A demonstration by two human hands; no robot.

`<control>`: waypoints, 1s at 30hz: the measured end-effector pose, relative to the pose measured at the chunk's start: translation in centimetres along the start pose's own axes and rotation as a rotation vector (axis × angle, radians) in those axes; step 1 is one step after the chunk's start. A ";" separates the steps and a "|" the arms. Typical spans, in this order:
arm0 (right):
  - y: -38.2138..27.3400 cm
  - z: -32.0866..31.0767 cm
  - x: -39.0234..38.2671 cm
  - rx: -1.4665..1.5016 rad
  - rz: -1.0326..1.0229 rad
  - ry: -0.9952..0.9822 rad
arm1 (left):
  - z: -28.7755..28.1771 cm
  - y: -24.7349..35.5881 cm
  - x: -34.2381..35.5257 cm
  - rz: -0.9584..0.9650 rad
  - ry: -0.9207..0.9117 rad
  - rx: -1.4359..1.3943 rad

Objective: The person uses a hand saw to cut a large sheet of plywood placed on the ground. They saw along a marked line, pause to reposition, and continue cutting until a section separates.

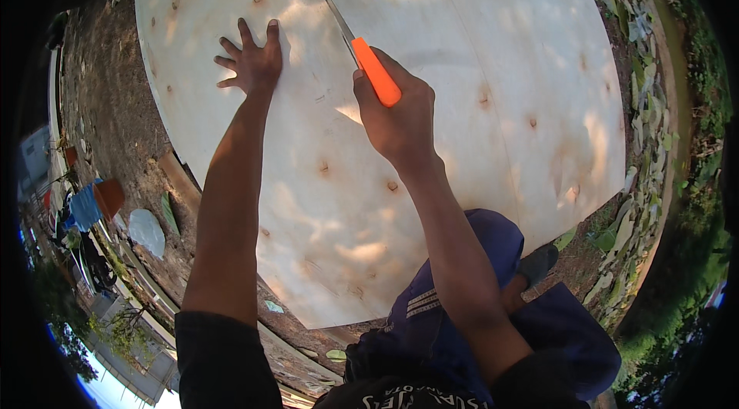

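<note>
A large pale plywood sheet (493, 63) lies flat on the ground and fills most of the view. My left hand (251, 63) is spread flat on it, fingers apart, pressing down near its left side. My right hand (396, 113) grips the orange handle of a handsaw (376, 72). The saw's thin blade runs up and to the left along a long straight cut line in the sheet. My knee in dark blue trousers (493, 240) rests on the sheet's near edge.
Bare dirt with dry leaves surrounds the sheet. A wooden plank (181, 182) lies along its left edge, with an orange pot (109, 195), blue cloth and a pale bag (146, 230) further left. Stones and grass line the right side.
</note>
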State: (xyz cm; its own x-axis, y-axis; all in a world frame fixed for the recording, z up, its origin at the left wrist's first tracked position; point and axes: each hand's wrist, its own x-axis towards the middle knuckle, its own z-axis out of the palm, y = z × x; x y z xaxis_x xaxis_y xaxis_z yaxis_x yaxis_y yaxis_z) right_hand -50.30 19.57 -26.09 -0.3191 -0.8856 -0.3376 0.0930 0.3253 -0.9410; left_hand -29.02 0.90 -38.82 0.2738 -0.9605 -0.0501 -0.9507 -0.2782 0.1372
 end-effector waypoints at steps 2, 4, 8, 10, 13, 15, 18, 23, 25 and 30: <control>1.4 -0.3 -5.8 -0.049 -0.003 0.088 | 0.2 -0.9 0.1 -0.014 -0.003 0.007; 2.8 -2.0 -10.3 -0.015 -0.082 0.092 | -0.3 -1.4 -0.1 -0.021 0.001 0.024; 2.4 -1.1 -6.8 -0.003 -0.004 0.095 | 0.0 -1.0 -0.2 -0.005 0.007 0.020; 0.1 1.0 0.0 -0.037 0.004 -0.003 | -0.1 -0.3 -0.5 0.014 0.014 -0.010; 1.1 1.5 -0.7 -0.075 -0.084 0.055 | 0.3 -0.4 -0.4 0.005 -0.009 -0.005; 3.3 0.3 -6.2 -0.056 -0.131 0.138 | 0.3 -0.8 -0.4 -0.001 -0.004 0.000; 4.2 -1.8 -11.1 -0.118 -0.212 0.111 | -0.6 -1.3 0.3 -0.017 0.019 0.026; 0.7 0.3 -0.4 -0.054 -0.003 0.005 | -0.1 -0.2 -0.2 0.003 -0.006 0.002; 1.5 0.9 -1.3 -0.087 -0.079 0.051 | 0.2 0.1 -0.1 0.002 -0.003 -0.003; 4.1 -1.4 -11.9 -0.192 -0.225 0.133 | -0.7 -1.6 0.4 -0.015 0.019 0.021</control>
State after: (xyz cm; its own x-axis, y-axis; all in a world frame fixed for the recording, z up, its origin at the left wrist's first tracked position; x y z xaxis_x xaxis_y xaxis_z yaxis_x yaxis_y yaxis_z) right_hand -47.39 31.93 -25.93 -0.4326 -0.8956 -0.1037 -0.1693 0.1937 -0.9663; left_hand -27.28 0.92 -38.34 0.2905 -0.9563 -0.0334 -0.9493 -0.2924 0.1156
